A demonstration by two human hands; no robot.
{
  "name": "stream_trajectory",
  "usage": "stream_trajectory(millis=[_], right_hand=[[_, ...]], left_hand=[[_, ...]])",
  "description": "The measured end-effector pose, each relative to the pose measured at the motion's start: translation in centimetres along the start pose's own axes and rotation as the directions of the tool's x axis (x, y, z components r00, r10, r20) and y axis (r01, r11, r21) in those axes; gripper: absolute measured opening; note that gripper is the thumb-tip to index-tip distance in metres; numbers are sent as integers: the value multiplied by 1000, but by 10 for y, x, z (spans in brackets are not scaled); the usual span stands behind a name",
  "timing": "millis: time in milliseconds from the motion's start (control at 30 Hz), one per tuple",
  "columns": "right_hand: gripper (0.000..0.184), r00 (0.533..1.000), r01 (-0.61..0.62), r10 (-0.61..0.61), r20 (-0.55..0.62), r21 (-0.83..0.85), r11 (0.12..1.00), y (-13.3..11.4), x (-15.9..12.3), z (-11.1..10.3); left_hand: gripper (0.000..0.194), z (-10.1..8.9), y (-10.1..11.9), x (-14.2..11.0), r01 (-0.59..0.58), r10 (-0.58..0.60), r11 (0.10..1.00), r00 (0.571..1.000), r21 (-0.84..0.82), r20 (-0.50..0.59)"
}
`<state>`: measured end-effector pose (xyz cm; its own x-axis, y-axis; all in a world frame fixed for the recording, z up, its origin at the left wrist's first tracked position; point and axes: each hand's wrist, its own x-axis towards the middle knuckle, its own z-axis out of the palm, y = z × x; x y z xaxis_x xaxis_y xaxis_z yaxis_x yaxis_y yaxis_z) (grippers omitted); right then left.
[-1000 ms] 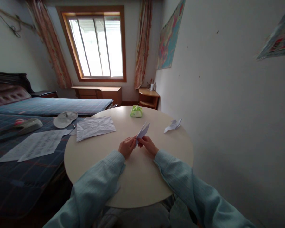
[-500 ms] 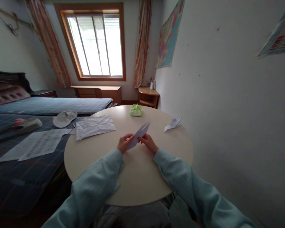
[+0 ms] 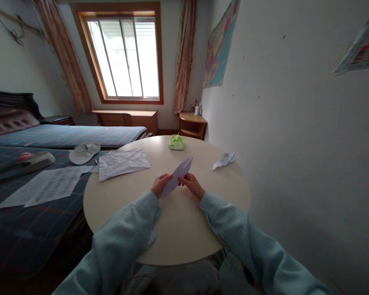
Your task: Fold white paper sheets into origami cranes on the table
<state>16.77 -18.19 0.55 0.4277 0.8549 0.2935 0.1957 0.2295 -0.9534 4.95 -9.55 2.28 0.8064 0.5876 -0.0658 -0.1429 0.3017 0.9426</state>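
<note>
A narrow folded white paper (image 3: 177, 176) slants up to the right above the middle of the round cream table (image 3: 172, 233). My left hand (image 3: 159, 185) pinches its lower left end, fingers closed on it. My right hand (image 3: 192, 185) grips the paper's right edge, fingers curled around it. Both sleeves are pale blue.
A crumpled white sheet (image 3: 122, 163) lies at the table's left rim. A folded paper figure (image 3: 223, 161) sits at the right, a green packet (image 3: 176, 142) at the far edge. The bed (image 3: 24, 213) to the left carries printed sheets (image 3: 43, 186) and a cap (image 3: 84, 152). A wall stands close on the right.
The folded paper has tilted flatter and opened wider between my hands; its lower end has slid down toward my left hand. Both hands have stayed almost in place.
</note>
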Motion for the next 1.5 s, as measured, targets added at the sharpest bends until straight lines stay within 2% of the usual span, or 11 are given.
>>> stream_trajectory(millis=[200,367,500,633,833,967,1167,1500], right_hand=[[26,1000,7,-7,3,15,1000,-3,0,2],[29,1000,3,-3,-16,19,1000,-2,1,1],[32,999,-41,40,34,17,999,-2,1,1],[34,994,-55,53,100,19,998,-2,-1,3],[33,994,-52,46,99,50,997,1,-1,6],[30,996,-32,29,90,35,999,6,1,3],[30,994,-71,66,84,59,996,8,3,1],[31,996,-78,76,40,73,994,5,3,2]], left_hand=[[38,-4,-3,4,-82,79,996,993,-25,-89],[43,-6,-6,6,-37,36,999,999,-30,-22],[38,-6,-11,6,9,-11,999,999,31,49],[37,-6,-16,6,-36,35,997,999,73,18],[39,-9,-17,10,-140,142,986,990,91,-11],[39,-9,-15,11,-118,122,989,992,89,-43],[39,-10,-17,11,-71,73,994,997,83,-16],[39,-10,-20,13,-109,109,992,994,57,3]])
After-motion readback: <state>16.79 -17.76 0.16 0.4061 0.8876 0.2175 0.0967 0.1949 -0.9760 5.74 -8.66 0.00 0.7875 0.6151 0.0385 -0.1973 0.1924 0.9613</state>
